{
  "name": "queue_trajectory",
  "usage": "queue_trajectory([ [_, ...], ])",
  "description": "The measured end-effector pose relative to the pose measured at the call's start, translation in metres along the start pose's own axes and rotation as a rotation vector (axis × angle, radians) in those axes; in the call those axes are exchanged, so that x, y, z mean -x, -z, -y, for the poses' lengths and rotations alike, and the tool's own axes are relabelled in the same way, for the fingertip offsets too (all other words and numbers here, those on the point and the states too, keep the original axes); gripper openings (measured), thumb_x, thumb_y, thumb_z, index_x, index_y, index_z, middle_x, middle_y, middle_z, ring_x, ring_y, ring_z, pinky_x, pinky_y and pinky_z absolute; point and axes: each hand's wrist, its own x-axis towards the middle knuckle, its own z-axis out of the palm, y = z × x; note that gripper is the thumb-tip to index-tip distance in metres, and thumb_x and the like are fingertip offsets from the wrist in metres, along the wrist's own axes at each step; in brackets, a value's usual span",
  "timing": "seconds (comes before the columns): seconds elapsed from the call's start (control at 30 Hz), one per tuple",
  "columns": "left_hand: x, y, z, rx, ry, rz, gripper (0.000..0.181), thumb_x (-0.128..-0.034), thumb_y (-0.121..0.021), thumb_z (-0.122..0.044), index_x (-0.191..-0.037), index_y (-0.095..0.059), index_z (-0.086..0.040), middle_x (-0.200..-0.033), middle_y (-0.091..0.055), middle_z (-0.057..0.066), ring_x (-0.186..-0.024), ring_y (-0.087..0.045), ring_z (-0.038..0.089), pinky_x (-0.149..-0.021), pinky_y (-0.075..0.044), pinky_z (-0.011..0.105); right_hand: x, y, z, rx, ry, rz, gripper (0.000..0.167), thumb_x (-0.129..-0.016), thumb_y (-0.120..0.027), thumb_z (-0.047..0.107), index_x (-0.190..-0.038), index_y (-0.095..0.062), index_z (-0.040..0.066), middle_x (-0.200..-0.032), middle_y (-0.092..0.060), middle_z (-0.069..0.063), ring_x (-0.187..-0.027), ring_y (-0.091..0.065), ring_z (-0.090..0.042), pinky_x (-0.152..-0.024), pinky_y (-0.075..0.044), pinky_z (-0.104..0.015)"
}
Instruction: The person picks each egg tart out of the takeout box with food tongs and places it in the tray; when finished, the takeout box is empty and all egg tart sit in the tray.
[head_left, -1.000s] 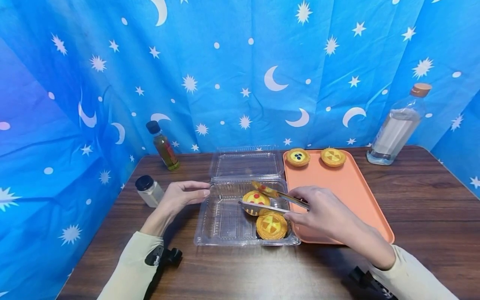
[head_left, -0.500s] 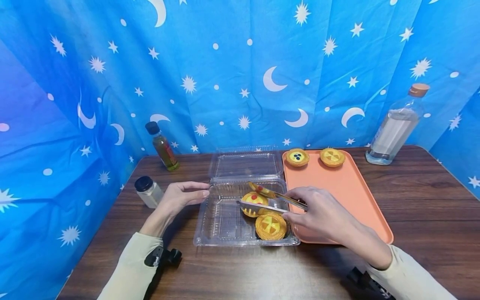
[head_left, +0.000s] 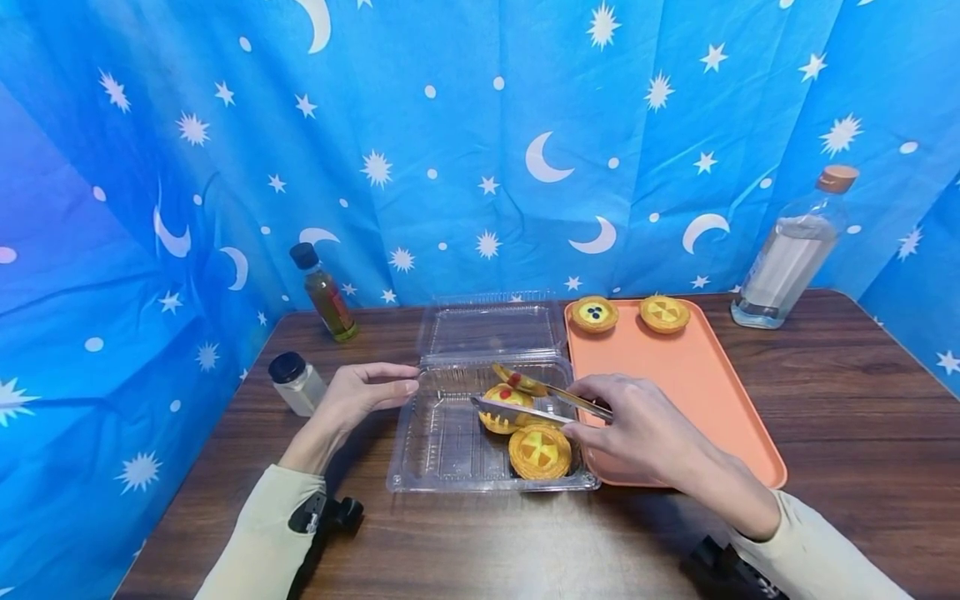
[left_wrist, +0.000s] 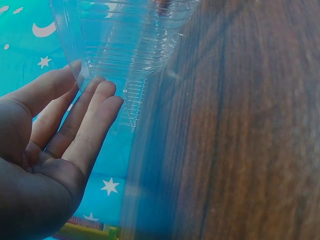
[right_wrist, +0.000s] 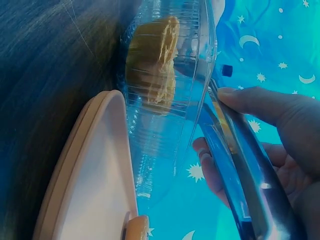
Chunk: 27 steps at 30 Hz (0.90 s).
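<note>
On the wooden table (head_left: 450,542), tongs (head_left: 517,410) partly hide a red-dotted tart (head_left: 494,395).

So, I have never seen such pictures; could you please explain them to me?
No machine here: a person works bare-handed. The wide pictures are taken from the head, the close ones from each wrist. On the wooden table are an open clear container with two tarts in it, an orange tray with two more, a small bottle, a large bottle and a jar. The right hand holds metal tongs, their tips around the red-dotted tart; the left hand touches the container's rim.
</note>
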Motion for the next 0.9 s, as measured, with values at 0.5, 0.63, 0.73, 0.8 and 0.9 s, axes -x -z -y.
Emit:
queue_trajectory([
  [0.5, 0.0, 0.001, 0.001, 0.005, 0.003, -0.008, 0.035, -0.0961, -0.081, -0.009, -0.127, -0.073, 0.006, -0.122, -0.075, 0.019, -0.103, -0.077, 0.021, -0.097, -0.061, 0.041, 0.001, 0.004, 0.012, 0.067, -0.1, 0.057, 0.042, -0.084, -0.091, 0.028, -0.113, -0.076, 0.003, -0.102, -0.076, -0.005, -0.096, -0.071, -0.028, -0.082, -0.061, -0.053],
  [0.63, 0.0, 0.0, 0.0, 0.001, 0.01, -0.011, 0.036, -0.0958, -0.081, -0.01, -0.127, -0.074, 0.005, -0.122, -0.075, 0.018, -0.104, -0.077, 0.022, -0.096, -0.061, 0.04, 0.002, 0.003, 0.014, 0.069, -0.119, 0.066, 0.041, -0.084, -0.092, 0.029, -0.112, -0.076, 0.003, -0.1, -0.075, -0.005, -0.092, -0.07, -0.026, -0.079, -0.061, -0.051],
  [0.73, 0.0, 0.0, 0.001, -0.003, 0.011, -0.014, 0.036, -0.0955, -0.082, -0.01, -0.127, -0.074, 0.005, -0.122, -0.075, 0.018, -0.104, -0.077, 0.022, -0.096, -0.061, 0.041, 0.002, 0.004, 0.015, 0.077, -0.132, 0.074, 0.041, -0.084, -0.092, 0.03, -0.111, -0.076, 0.005, -0.098, -0.075, -0.003, -0.085, -0.066, -0.022, -0.074, -0.059, -0.047],
  [0.8, 0.0, 0.0, 0.001, -0.005, 0.011, -0.016, 0.036, -0.0952, -0.082, -0.01, -0.127, -0.074, 0.005, -0.121, -0.076, 0.018, -0.103, -0.077, 0.022, -0.096, -0.061, 0.041, 0.003, 0.005, 0.016, 0.084, -0.141, 0.077, 0.04, -0.083, -0.092, 0.031, -0.11, -0.076, 0.006, -0.095, -0.074, -0.002, -0.081, -0.062, -0.019, -0.069, -0.056, -0.043],
  [0.9, -0.001, 0.0, 0.001, -0.005, 0.007, -0.017, 0.035, -0.0952, -0.082, -0.01, -0.126, -0.074, 0.005, -0.12, -0.076, 0.018, -0.103, -0.077, 0.022, -0.095, -0.061, 0.04, 0.003, 0.006, 0.017, 0.087, -0.149, 0.089, 0.039, -0.082, -0.092, 0.031, -0.108, -0.076, 0.007, -0.089, -0.071, 0.0, -0.073, -0.054, -0.016, -0.062, -0.048, -0.037],
])
